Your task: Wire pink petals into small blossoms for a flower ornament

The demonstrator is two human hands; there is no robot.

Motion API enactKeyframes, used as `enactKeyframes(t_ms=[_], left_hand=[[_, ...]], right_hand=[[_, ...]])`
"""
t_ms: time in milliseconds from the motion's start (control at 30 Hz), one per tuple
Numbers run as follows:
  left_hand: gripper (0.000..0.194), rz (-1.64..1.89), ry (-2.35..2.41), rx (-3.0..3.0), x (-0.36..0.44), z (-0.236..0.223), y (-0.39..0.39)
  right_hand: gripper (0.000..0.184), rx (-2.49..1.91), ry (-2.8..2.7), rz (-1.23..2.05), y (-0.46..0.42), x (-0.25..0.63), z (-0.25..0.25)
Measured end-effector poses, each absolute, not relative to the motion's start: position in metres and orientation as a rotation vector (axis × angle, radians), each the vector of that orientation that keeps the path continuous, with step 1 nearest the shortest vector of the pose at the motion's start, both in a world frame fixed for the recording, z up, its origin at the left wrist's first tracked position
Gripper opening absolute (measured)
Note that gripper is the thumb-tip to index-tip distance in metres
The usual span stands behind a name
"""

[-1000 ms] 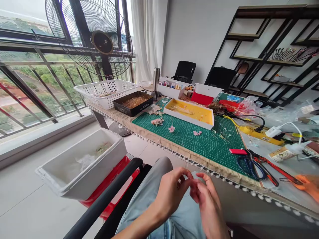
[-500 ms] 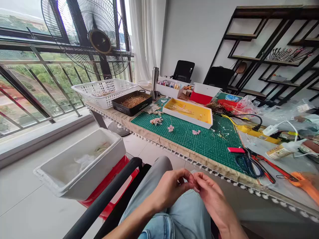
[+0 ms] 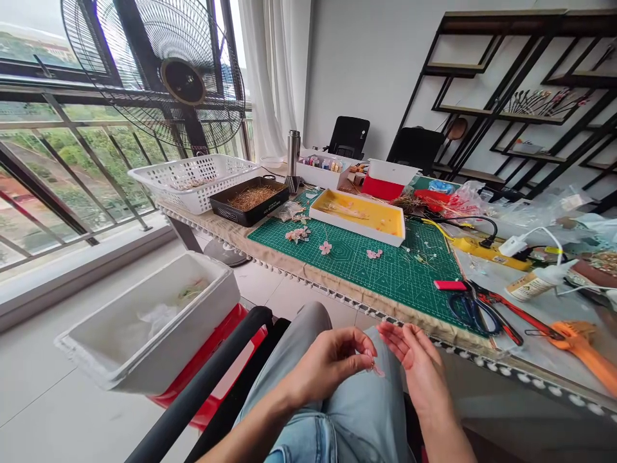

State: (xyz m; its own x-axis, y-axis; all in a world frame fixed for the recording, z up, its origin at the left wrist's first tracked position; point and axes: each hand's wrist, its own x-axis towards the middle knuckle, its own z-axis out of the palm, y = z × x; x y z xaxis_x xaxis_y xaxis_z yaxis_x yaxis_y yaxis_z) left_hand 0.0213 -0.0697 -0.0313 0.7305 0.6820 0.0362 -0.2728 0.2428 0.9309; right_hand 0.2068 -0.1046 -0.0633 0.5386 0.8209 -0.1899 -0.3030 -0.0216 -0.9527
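Observation:
Above my lap, my left hand [image 3: 332,360] pinches a small pale pink petal-like piece [image 3: 378,370] between thumb and forefinger. Part of the piece is covered by the fingertips, and its exact shape is too small to make out. My right hand [image 3: 423,366] is just to the right, palm up with fingers stretched out and nothing in it. On the green cutting mat [image 3: 337,273] lie a pink flower [image 3: 325,247], a small group of pink petals [image 3: 374,254] and a cluster of pink flowers [image 3: 297,235].
Behind these stands a yellow-bottomed white tray [image 3: 354,235], with a black box of gold wires [image 3: 245,206] and a white basket [image 3: 193,186] to its left. Scissors [image 3: 475,315] and orange-handled pliers [image 3: 578,347] lie right. A white bin [image 3: 149,321] stands at my left.
My hands have come apart. My right hand has let go and opened, while the pink piece stays in my left fingers. The view has shifted slightly.

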Motion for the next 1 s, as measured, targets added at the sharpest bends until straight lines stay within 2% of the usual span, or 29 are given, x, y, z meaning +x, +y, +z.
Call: enactKeyframes(t_ms=[200,267,367,433,533,733,800,900,1000], left_hand=[[0.031,0.750,0.588,1.165,0.024,-0.039,-0.066],[0.032,0.758,0.662,1.145,0.025,-0.042,-0.065],[0.035,0.730,0.681,1.094,0.027,-0.045,-0.065],[0.033,0.709,0.647,1.053,0.027,-0.044,-0.066],[0.030,0.677,0.609,1.026,0.026,-0.039,-0.068],[0.036,0.643,0.573,0.974,0.024,-0.030,-0.069],[0.041,0.610,0.547,0.936,0.024,-0.029,-0.068],[0.050,0.550,0.512,0.923,0.023,-0.028,-0.068],[0.048,0.587,0.521,0.988,0.025,-0.029,-0.071]], right_hand=[[0.043,-1.550,-0.679,0.632,-0.113,0.221,-0.061],[0.046,-1.636,-0.746,0.389,-0.124,0.215,-0.054],[0.030,-1.641,-1.169,0.098,-0.142,0.193,-0.042],[0.019,-1.534,-1.460,0.210,-0.150,0.177,-0.038],[0.020,-1.487,-1.433,0.536,-0.153,0.165,-0.038],[0.027,-1.575,-1.346,0.836,-0.148,0.175,-0.045],[0.027,-1.594,-1.462,0.768,-0.149,0.178,-0.044],[0.023,-1.581,-1.657,0.493,-0.152,0.182,-0.044],[0.023,-1.544,-1.804,0.179,-0.151,0.186,-0.047]])
